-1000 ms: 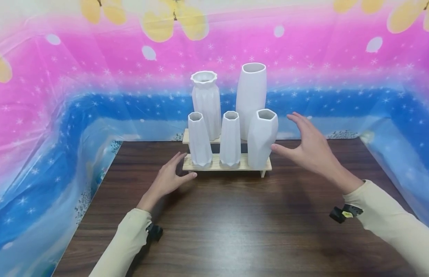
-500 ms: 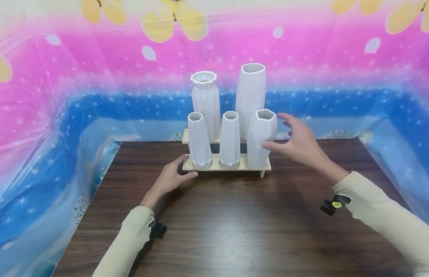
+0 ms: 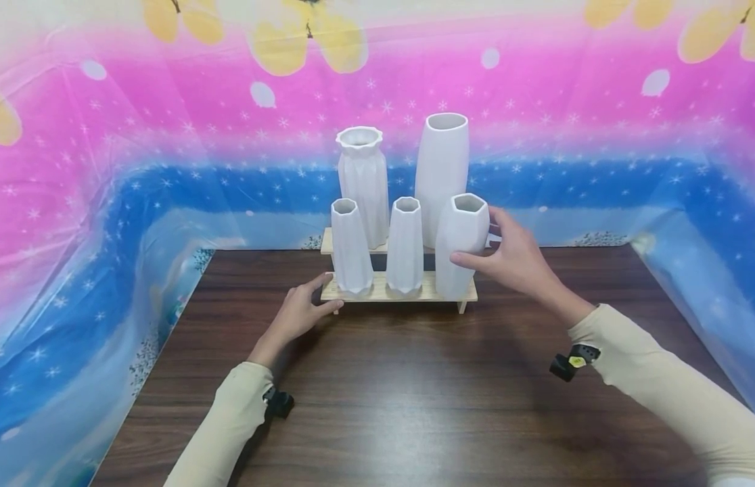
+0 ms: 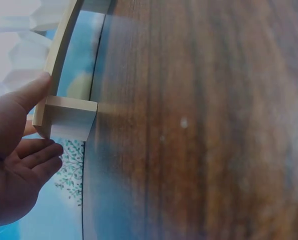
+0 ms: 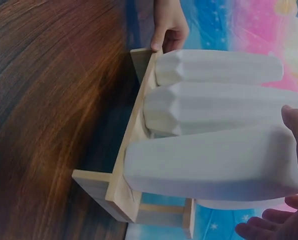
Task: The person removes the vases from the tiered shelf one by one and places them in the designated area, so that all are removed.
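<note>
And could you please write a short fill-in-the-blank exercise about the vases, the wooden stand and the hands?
1. The wooden stand has ____ vases on its front shelf.
2. In the head view, the left hand grips the front shelf's ____ end.
3. The vase with the wavy rim stands on the ____ (front or back) shelf.
4. The vase nearest the right hand is coloured ____.

Missing words: three; left; back; white.

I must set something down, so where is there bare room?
Free: the table in front of the stand, between the sleeves; also left, between the left hand and the cloth. Crowded: the lower shelf, with three vases and the right hand.
</note>
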Tool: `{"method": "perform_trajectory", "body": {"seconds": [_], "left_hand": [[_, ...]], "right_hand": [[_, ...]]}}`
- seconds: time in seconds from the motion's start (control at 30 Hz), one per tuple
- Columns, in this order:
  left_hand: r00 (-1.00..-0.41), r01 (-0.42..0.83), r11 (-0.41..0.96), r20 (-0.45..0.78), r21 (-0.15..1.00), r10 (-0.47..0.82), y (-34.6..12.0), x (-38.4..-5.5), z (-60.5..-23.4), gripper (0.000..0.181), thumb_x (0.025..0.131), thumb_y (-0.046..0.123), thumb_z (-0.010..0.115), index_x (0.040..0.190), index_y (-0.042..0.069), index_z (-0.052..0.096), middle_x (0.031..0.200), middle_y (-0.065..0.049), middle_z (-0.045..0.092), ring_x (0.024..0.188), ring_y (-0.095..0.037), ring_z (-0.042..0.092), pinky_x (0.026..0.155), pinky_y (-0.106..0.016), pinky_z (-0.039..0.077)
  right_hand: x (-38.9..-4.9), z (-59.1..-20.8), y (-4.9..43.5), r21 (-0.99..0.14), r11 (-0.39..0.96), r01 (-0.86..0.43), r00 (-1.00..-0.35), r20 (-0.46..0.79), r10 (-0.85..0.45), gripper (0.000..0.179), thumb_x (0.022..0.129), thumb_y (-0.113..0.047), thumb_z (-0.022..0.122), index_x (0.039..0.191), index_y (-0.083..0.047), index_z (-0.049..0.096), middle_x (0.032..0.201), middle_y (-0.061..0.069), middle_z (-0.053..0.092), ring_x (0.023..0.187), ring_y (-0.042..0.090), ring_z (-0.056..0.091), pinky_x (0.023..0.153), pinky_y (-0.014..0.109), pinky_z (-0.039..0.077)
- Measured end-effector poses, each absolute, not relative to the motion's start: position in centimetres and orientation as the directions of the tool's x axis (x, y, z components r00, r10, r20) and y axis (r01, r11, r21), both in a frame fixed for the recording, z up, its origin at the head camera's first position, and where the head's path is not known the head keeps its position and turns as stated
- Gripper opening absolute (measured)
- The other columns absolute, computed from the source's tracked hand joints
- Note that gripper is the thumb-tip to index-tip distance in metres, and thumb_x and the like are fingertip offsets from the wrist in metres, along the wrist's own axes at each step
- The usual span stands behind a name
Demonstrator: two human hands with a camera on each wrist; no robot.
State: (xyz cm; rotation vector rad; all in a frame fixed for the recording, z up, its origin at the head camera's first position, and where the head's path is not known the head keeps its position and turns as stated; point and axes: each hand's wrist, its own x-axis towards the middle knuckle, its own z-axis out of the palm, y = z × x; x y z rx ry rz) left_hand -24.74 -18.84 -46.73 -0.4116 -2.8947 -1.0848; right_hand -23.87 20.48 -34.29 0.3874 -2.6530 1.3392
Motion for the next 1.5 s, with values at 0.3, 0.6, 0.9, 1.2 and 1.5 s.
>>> {"method": "perform_trajectory", "body": {"seconds": [0.3,0.6,0.9,1.2,1.5], "left_hand": [[-0.968,0.241,0.728,0.102,0.642,0.231,-18.8,-24.7,-46.6,0.069,0.096,0.036,0.074,0.153,0.007,0.048,0.154,-0.017,0.049,0.069,-0.022,0.051,0.085,-0.046,0.045],[-0.967,0.244,0.715,0.104,0.655,0.234,-19.0,-24.6,-46.6,0.072,0.095,0.04,0.073,0.153,0.006,0.047,0.15,-0.02,0.052,0.062,-0.02,0.049,0.083,-0.044,0.046],[-0.968,0.239,0.714,0.103,0.659,0.23,-19.0,-24.6,-46.7,0.072,0.096,0.04,0.073,0.153,0.006,0.047,0.151,-0.02,0.052,0.075,-0.023,0.055,0.083,-0.044,0.046],[-0.968,0.242,0.712,0.108,0.659,0.228,-19.0,-24.7,-46.7,0.071,0.095,0.039,0.074,0.152,0.006,0.049,0.155,-0.016,0.047,0.098,-0.028,0.06,0.085,-0.045,0.045],[-0.971,0.222,0.702,0.088,0.677,0.222,-19.0,-24.7,-46.7,0.071,0.095,0.038,0.074,0.153,0.006,0.048,0.157,-0.015,0.045,0.138,-0.039,0.05,0.101,-0.054,0.05]], "right_hand": [[-24.0,-35.1,19.9,-0.779,0.551,-0.301,-0.953,0.266,-0.145,0.094,0.076,-0.052,0.089,0.15,-0.016,0.043,0.131,0.01,0.061,0.119,0.032,0.064,0.088,0.053,0.057],[-24.1,-35.1,19.6,-0.789,0.543,-0.288,-0.957,0.256,-0.135,0.091,0.079,-0.048,0.088,0.15,-0.014,0.043,0.134,0.013,0.06,0.12,0.035,0.064,0.086,0.053,0.058],[-24.0,-35.0,19.5,-0.777,0.562,-0.284,-0.957,0.266,-0.117,0.092,0.078,-0.05,0.088,0.15,-0.013,0.044,0.134,0.013,0.061,0.119,0.035,0.065,0.086,0.053,0.057],[-23.8,-34.8,19.9,-0.776,0.56,-0.29,-0.953,0.288,-0.094,0.09,0.078,-0.05,0.088,0.148,-0.011,0.047,0.131,0.015,0.063,0.117,0.036,0.066,0.084,0.052,0.058],[-23.1,-33.7,20.5,-0.78,0.552,-0.297,-0.949,0.306,-0.078,0.089,0.078,-0.046,0.089,0.147,-0.008,0.047,0.131,0.016,0.063,0.116,0.036,0.066,0.084,0.052,0.058]]}}
